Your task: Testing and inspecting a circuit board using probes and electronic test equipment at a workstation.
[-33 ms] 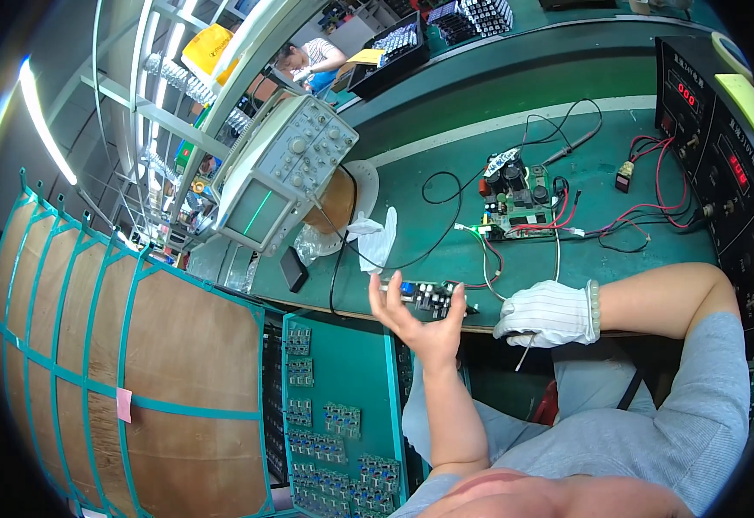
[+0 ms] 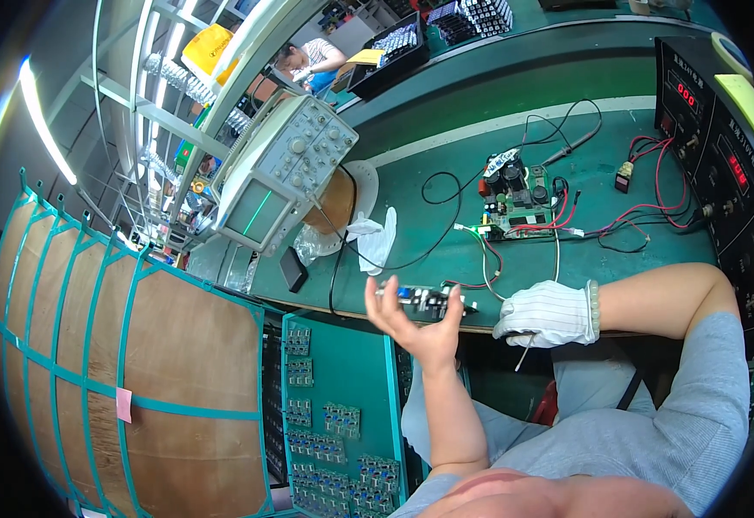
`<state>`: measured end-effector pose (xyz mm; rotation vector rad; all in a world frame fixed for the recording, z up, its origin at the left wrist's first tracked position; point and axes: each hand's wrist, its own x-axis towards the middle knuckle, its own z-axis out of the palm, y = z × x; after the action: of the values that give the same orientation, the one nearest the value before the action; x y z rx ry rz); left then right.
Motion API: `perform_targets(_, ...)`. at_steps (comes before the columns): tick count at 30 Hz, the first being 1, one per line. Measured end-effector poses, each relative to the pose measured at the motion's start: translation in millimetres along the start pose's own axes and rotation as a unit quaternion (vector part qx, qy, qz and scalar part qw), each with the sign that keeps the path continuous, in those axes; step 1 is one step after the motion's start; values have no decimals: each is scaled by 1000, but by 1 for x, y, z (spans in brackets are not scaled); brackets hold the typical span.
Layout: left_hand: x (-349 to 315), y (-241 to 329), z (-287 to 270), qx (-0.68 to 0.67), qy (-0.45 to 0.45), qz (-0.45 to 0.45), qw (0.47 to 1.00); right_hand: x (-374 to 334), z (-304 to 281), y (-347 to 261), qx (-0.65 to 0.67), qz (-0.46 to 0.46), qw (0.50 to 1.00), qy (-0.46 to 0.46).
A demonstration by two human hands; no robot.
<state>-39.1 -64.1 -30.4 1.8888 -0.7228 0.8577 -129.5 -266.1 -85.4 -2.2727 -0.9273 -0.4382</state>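
Note:
My bare left hand (image 2: 420, 332) holds a small circuit board (image 2: 429, 300) between thumb and fingers, just over the bench's front edge. The board is tilted and carries a blue part and several black and white ones. To its right, my right hand (image 2: 549, 315), in a white striped glove, is closed at the bench edge. A thin pale rod or wire end (image 2: 523, 356) sticks out below its fingers; the rest of it is hidden. Thin cables run from the glove up to a larger circuit board (image 2: 519, 198) with big black capacitors.
An oscilloscope (image 2: 286, 173) with a green trace stands at left, near a white glove (image 2: 377, 242) and a black box (image 2: 293, 269). Power supplies (image 2: 713, 155) with red displays stand at right. A green board (image 2: 351, 371) at lower left bears several small circuit boards. A co-worker (image 2: 312, 60) sits beyond.
My left hand has shifted slightly left, and the small circuit board in it has tilted a little. The right hand looks unmoved.

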Motion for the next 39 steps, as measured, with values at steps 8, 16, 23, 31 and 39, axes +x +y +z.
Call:
perform_targets(8,7,-15,-22,-183,334,-95,920,-1,2,2,6,-16,1000,16)
perform_targets(16,9,-27,-42,-223,431,-66,872,3,-3,-3,16,-12,999,25)
perform_targets(23,9,-23,-26,-56,330,127,934,9,-13,-14,69,2,995,69)
perform_targets(31,6,13,8,4,309,257,916,36,-39,-54,300,166,924,167)
perform_targets(39,7,21,14,-54,336,349,873,46,-70,-109,586,401,688,149)
